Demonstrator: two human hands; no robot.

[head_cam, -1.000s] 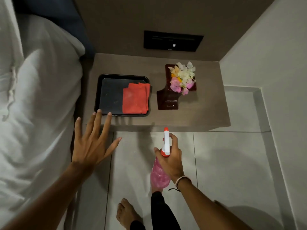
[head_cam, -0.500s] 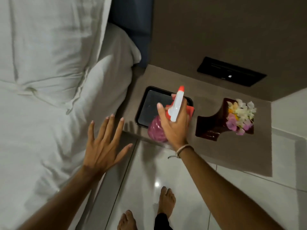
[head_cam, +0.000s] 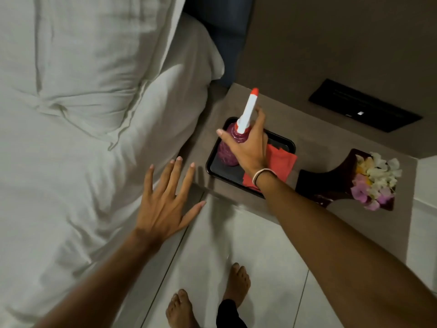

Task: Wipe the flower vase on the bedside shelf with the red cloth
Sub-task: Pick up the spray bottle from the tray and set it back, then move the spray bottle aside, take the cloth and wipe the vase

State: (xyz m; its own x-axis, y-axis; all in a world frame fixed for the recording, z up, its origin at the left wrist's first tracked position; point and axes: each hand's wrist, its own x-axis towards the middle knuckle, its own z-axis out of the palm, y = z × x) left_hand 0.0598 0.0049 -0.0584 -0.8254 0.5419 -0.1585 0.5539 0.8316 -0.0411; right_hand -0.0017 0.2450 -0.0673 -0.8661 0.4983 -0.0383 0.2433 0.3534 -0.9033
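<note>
A dark brown flower vase point(head_cam: 335, 181) with white, yellow and pink flowers point(head_cam: 376, 181) stands at the right end of the bedside shelf point(head_cam: 331, 140). A folded red cloth point(head_cam: 281, 162) lies in a black tray point(head_cam: 287, 144) to the vase's left, partly hidden by my wrist. My right hand point(head_cam: 248, 147) grips a pink spray bottle point(head_cam: 228, 147) with a white and red nozzle, and the bottle's base is down on the tray's left half. My left hand point(head_cam: 165, 200) hovers with spread fingers at the bed's edge, holding nothing.
A white bed with pillows point(head_cam: 82, 102) fills the left side, right against the shelf. A black wall panel point(head_cam: 364, 105) sits above the shelf. Pale floor tiles point(head_cam: 236, 245) lie below, with my bare feet point(head_cam: 208, 297) on them.
My right hand has carried the spray bottle from in front of the shelf up onto the left half of the tray. My view has swung left towards the bed. The left hand stays spread.
</note>
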